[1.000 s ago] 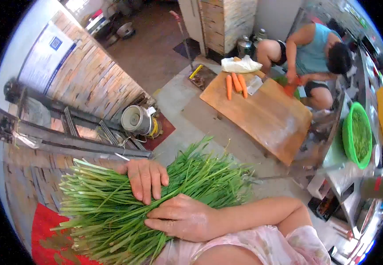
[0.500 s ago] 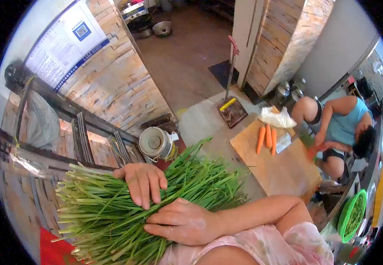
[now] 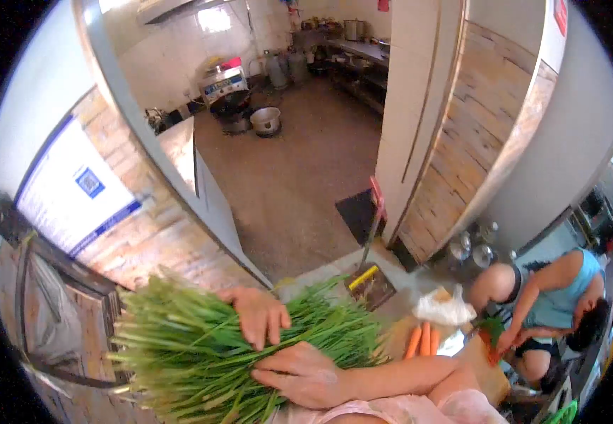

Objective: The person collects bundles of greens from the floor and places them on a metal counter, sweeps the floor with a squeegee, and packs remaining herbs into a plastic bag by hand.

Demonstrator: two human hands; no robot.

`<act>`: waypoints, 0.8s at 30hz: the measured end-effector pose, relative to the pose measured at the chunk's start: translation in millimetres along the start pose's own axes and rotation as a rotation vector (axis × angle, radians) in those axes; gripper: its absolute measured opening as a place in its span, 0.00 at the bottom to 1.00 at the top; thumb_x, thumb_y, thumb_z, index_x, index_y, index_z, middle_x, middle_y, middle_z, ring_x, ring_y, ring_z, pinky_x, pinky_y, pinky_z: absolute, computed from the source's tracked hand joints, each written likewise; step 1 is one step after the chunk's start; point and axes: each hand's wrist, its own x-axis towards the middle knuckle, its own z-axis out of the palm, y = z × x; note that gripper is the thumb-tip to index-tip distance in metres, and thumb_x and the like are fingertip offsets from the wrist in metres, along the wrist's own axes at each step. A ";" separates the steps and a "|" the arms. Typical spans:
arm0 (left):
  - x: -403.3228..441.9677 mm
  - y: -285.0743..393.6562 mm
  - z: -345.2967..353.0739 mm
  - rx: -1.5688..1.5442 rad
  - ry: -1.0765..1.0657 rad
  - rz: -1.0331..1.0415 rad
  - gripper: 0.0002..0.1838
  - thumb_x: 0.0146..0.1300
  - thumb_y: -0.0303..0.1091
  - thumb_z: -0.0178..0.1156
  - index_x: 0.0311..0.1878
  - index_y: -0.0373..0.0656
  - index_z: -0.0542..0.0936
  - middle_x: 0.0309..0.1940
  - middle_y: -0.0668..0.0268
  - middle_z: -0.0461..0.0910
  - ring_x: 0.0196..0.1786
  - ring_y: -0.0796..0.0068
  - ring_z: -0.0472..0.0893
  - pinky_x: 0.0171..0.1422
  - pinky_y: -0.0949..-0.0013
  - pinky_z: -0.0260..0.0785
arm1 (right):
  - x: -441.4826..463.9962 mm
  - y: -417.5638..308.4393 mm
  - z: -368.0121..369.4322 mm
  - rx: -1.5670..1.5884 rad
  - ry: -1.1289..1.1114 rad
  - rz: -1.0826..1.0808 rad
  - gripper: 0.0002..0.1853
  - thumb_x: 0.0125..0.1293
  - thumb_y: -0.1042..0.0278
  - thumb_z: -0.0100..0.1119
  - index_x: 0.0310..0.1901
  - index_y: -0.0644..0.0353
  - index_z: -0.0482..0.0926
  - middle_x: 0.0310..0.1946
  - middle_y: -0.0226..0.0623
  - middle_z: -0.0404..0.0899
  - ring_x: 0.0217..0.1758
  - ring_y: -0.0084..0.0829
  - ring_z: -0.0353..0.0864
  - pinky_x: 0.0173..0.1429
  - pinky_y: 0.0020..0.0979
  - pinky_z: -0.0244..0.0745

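Observation:
A large bundle of long green stalks (image 3: 200, 353) lies across the front of the body, pale cut ends toward the left and leafy tips toward the right. Over its top rests my left hand (image 3: 258, 316), fingers bent down onto the stalks. Just below it, my right hand (image 3: 303, 374) presses the near side, its forearm crossing from the right. Both hands hold the bundle against the pink clothing (image 3: 398, 408). The undersides of both hands are hidden.
Carrots (image 3: 425, 340) and a white bag (image 3: 444, 306) are on a wooden table (image 3: 483, 367). Beside it, a seated person (image 3: 554, 297) handles something orange. A dustpan (image 3: 373, 286) stands near the doorway; a metal pot (image 3: 265, 121) is on the floor beyond.
The view has tilted up, showing more of the room beyond the doorway. The table and person now appear lower, and the bucket has left view. Both hands remain on the bundle.

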 end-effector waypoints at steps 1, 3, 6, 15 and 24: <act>1.7 -2.1 -31.1 -0.012 0.000 -0.037 0.37 0.63 0.57 0.20 0.53 0.40 0.71 0.48 0.59 0.74 0.54 0.57 0.70 0.64 0.57 0.47 | 4.4 16.4 -16.0 -0.011 0.020 0.017 0.19 0.50 0.70 0.52 0.47 0.60 0.73 0.40 0.37 0.73 0.41 0.33 0.73 0.41 0.31 0.66; 3.2 -5.9 -85.2 -0.109 0.030 -0.066 0.36 0.63 0.57 0.20 0.54 0.40 0.70 0.51 0.58 0.72 0.57 0.58 0.67 0.65 0.58 0.45 | 20.1 50.0 -48.1 -0.008 0.058 0.040 0.18 0.50 0.72 0.52 0.46 0.60 0.74 0.41 0.36 0.73 0.41 0.33 0.73 0.42 0.31 0.66; -8.3 -29.9 -155.1 -0.213 -0.014 0.005 0.39 0.59 0.63 0.25 0.55 0.39 0.69 0.51 0.58 0.72 0.57 0.57 0.66 0.66 0.58 0.41 | 45.7 92.7 -96.4 -0.026 0.130 0.069 0.18 0.49 0.73 0.53 0.45 0.61 0.74 0.41 0.39 0.74 0.39 0.36 0.74 0.40 0.33 0.67; -111.5 -70.6 -338.4 -0.397 0.005 0.215 0.44 0.54 0.69 0.32 0.54 0.36 0.69 0.46 0.57 0.75 0.52 0.55 0.70 0.66 0.59 0.41 | 109.4 255.5 -156.9 -0.143 0.224 0.239 0.22 0.50 0.72 0.52 0.50 0.63 0.71 0.43 0.43 0.73 0.41 0.40 0.71 0.45 0.36 0.65; -244.7 121.2 -541.2 -0.257 -0.028 0.171 0.41 0.57 0.65 0.26 0.52 0.38 0.72 0.47 0.55 0.74 0.50 0.53 0.71 0.59 0.54 0.49 | 310.4 475.3 -147.2 -0.191 0.330 -0.058 0.15 0.59 0.68 0.51 0.47 0.65 0.74 0.37 0.48 0.73 0.30 0.38 0.71 0.33 0.37 0.67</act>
